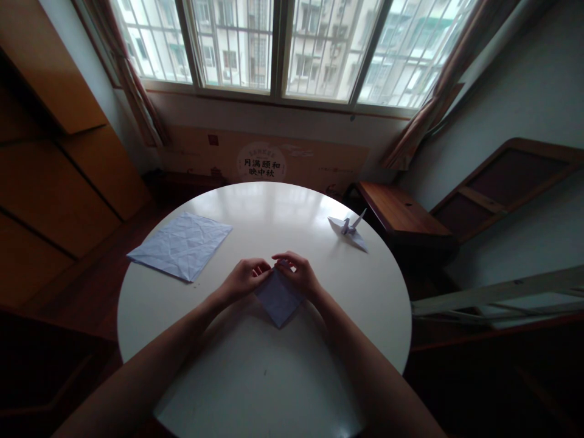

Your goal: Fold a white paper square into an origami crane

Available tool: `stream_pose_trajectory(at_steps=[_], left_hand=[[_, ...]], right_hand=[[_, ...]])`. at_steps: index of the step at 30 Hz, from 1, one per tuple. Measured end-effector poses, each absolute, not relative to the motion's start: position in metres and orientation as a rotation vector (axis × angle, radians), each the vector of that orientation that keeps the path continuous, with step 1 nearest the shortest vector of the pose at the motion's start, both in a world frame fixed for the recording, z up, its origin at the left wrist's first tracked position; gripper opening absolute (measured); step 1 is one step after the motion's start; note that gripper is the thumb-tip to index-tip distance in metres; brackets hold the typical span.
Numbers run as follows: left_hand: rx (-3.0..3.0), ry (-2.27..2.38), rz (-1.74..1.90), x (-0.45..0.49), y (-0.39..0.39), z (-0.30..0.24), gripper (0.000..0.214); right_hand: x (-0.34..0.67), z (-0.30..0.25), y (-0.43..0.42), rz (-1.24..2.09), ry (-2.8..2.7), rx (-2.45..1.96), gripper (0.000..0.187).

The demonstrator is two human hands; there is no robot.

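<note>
- In the head view, a small folded paper square (pixel 279 301) lay just below the middle of the frame, set as a diamond on the round white bench (pixel 219 365), one corner pointing toward the bottom edge.
- The left hand (pixel 249 277) met its top corner, the grip pinching the paper between thumb and curled fingers.
- The right hand (pixel 297 275) met the same corner from the other side, its grip seemingly pinching the paper too; the fingers partly hid the contact.
- The step looked like working a fold at that corner. Done well, it called for light fingertips, layers lined up edge to edge before any pressing, and a crease run outward from the point.
- The lower corner lay free of both hands, so a slip or twist seemed the main risk; the bench gave flat backing for creasing.
- A paper crane (pixel 349 231) stood at centre right, and a creased paper sheet (pixel 185 244) lay at centre left, both well apart from the hands.
</note>
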State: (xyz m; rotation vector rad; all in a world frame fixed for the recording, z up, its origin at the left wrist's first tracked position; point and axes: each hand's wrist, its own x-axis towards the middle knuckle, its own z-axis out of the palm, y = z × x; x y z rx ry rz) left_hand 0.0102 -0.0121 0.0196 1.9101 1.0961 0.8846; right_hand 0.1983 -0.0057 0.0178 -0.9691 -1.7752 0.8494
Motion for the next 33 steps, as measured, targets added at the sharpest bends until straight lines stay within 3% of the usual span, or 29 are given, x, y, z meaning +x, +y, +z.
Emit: stream_pose_trajectory(at_steps=[17,26,33], left_hand=[[1.968,1.164,0.885,0.008,-0.012,0.021,0.024],[1.937,1.164,0.92,0.009,-0.012,0.019,0.023],[1.93,1.121,0.93,0.011,-0.013,0.019,0.028]], right_hand=[[0.208,0.016,0.004,0.722,-1.58,-1.023,0.016],[0.207,0.012,0.003,0.878,-1.639,-1.029,0.028],[0.2,0.012,-0.003,0.934,-1.717,-0.913,0.024]])
